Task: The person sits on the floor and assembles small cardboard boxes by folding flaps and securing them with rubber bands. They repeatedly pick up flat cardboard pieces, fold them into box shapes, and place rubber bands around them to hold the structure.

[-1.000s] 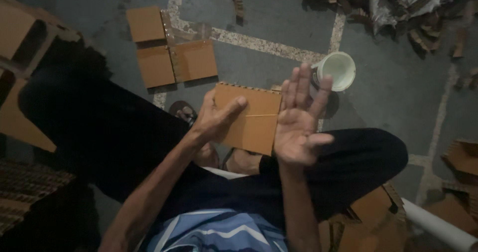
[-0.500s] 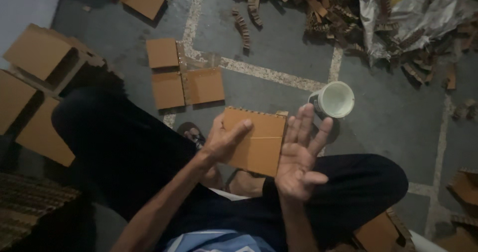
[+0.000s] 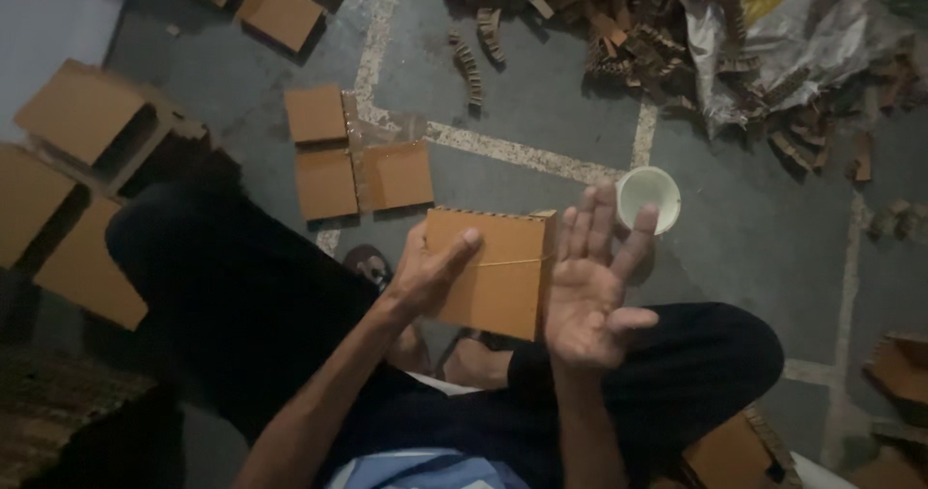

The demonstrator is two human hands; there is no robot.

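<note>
Above the lap of a person seated cross-legged on a grey concrete floor (image 3: pixel 541 112), a flat square piece of brown corrugated cardboard with a faint fold line across it (image 3: pixel 493 272) is held up between both hands. Left hand (image 3: pixel 425 278): closed on the piece's left edge, fingers laid over its face, thumb not visible behind. Right hand (image 3: pixel 592 291): spread wide, palm up toward the camera, fingers straight, the heel and finger bases against the piece's right edge; it steadies the piece but does not grip it. Judged step: squaring or pressing the piece between the hands, midway through handling. Next move, as a judgement, calls for the right hand to close on the edge or slide along it while the left keeps its hold; with only one hand clamped the piece could pivot or slip. Just beyond the right fingertips, a small round white cup (image 3: pixel 648 197) stands on the floor, near but apart. Three matching flat brown cardboard squares (image 3: pixel 353 165) lie together further out; a heap of cardboard scraps (image 3: pixel 619 15) lies well apart at the top
</note>
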